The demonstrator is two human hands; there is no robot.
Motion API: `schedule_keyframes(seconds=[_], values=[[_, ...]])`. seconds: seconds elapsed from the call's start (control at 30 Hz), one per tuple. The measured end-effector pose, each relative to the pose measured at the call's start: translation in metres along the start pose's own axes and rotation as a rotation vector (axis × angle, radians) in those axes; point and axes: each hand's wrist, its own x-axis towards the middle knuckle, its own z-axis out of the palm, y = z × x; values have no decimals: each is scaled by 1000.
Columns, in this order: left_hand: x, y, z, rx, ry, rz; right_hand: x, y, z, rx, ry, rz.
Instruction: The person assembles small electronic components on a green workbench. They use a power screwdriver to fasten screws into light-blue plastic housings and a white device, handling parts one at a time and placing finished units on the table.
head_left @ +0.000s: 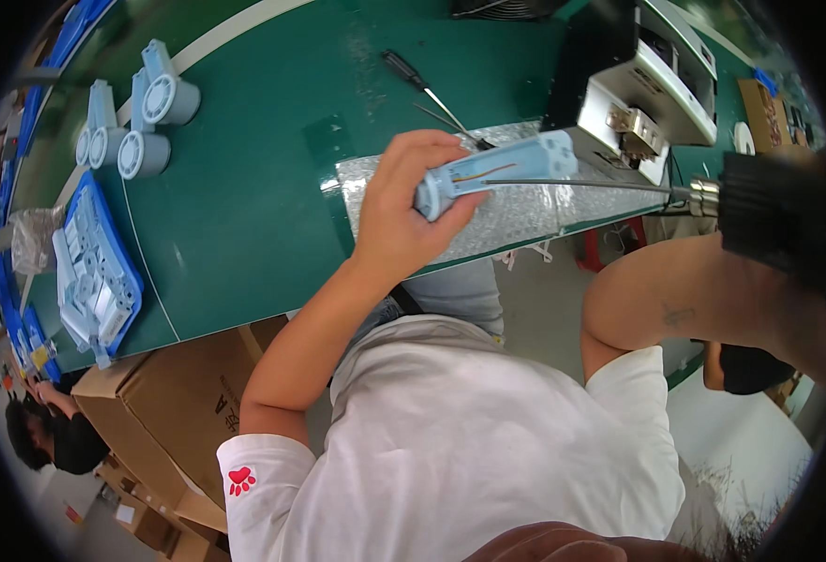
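Observation:
My left hand (403,201) is closed around one end of a light blue plastic housing (539,157), holding it tilted above the table with its hollow side showing. A thin orange-brown wire lies inside the housing. At the right edge my right hand (792,157) is closed on a black power screwdriver (773,211), whose body hides most of the fingers. Its long, thin bit (600,185) runs leftward, and the tip is at the housing's hollow side. Whether the tip touches a screw is too small to tell.
Bubble wrap (516,225) covers part of the green table (244,187). A black-handled screwdriver (403,70) lies beyond; a black-and-white machine (638,103) stands right. Several round-headed blue parts (171,98) and a blue tray (133,272) of housings are left. A cardboard box (178,403) stands below.

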Motion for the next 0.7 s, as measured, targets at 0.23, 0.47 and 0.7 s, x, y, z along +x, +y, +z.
schedule_keyframes(seconds=[0.23, 0.47, 0.7], values=[[0, 2, -1, 8, 28, -20, -14, 25, 10, 54, -16, 23], [-2, 6, -4, -6, 2, -71, -20, 27, 17, 83, -27, 5], [0, 3, -4, 10, 23, -13, -23, 24, 18, 111, -23, -21]])
